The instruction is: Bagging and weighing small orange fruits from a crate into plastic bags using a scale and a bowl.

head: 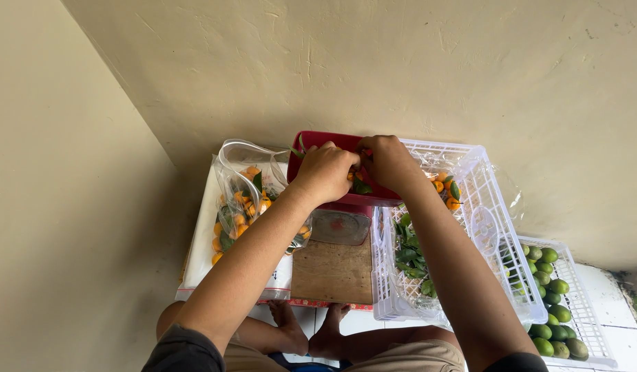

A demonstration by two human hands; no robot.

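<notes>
Both hands meet over the red tray, which sits on a small scale. Left hand and right hand are pinched together on a small orange fruit with a leaf attached; fingers closed on it, held just above the tray's near rim.

Risks, as judged:
- Fruit is tiny and shared between two pinches; a hard tug at the stem could squash it or flick it off past the rim
- Hands pressing on the tray would tilt it on the scale
- Left forearm runs close over the bag; a nudge could tip its open mouth

Containers:
- Bag, left of the grip: clear plastic, orange fruit and leaves
- White crate, right of the grip: leaves, a few orange fruit at the far end
- Second crate, far right: green limes
- Tray contents mostly hidden by the hands
</notes>
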